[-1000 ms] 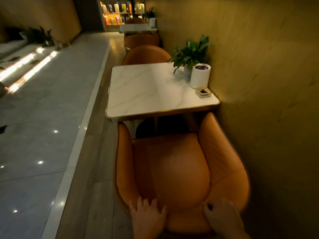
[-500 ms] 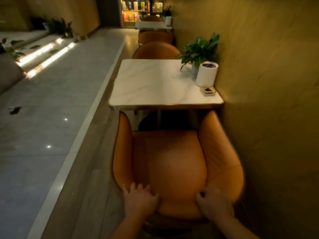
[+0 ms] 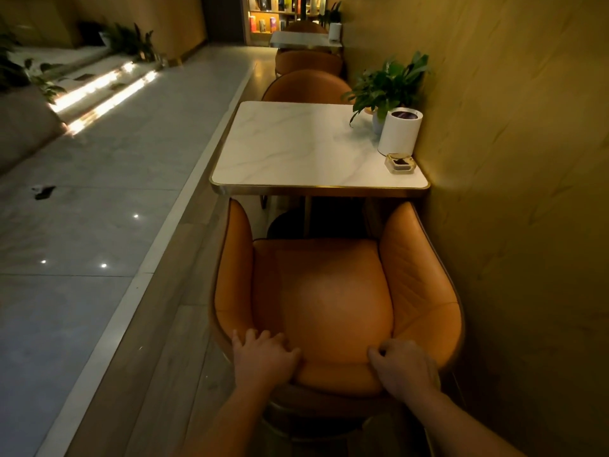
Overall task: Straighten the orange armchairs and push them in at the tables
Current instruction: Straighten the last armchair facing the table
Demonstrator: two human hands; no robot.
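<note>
Single head-worn wide-angle camera, tilted forward and down.
It looks from just behind and above the orange armchair (image 3: 323, 291), close enough that the chair fills the lower frame, and faces along the wall (image 3: 510, 159) on the right toward the marble table (image 3: 296, 153) just beyond.

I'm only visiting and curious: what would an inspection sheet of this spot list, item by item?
Surface: white marble table top with a gold rim.
Job's things: near armchair faces the table about squarely, its arm fronts at the table's near edge; far armchair stands across the table.
Clutter: potted plant, white cylinder and small dish, all on the table by the wall.
Hands: left hand and right hand both grip the near armchair's back.
Cables: nothing seen.
Surroundings: wall close on the right, tiled floor on the left, lit shelves far off.
</note>
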